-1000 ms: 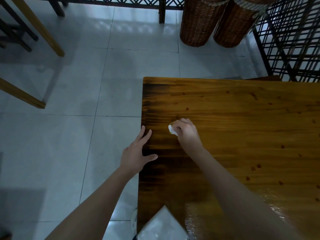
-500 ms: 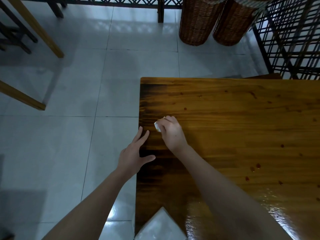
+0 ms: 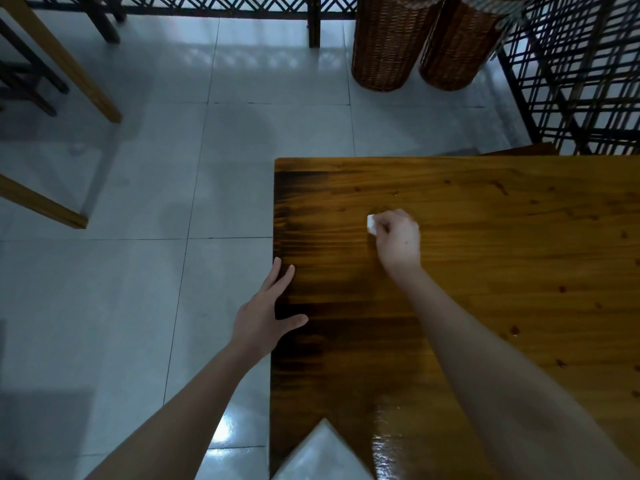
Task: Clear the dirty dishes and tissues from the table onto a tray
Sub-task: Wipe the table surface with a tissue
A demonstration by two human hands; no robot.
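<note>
Here, right hand (image 3: 398,240) gripping tissue (image 3: 371,224), left hand (image 3: 263,317) flat at table (image 3: 502,237) edge, baskets (image 3: 384,43) beyond.

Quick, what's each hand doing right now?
Left hand: open, fingers straight, resting on the table edge.
Right hand: closed around a white tissue.

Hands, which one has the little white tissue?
The right hand grips the white tissue on the wooden table; the left hand holds nothing, fingers straight at the table's edge.
</note>
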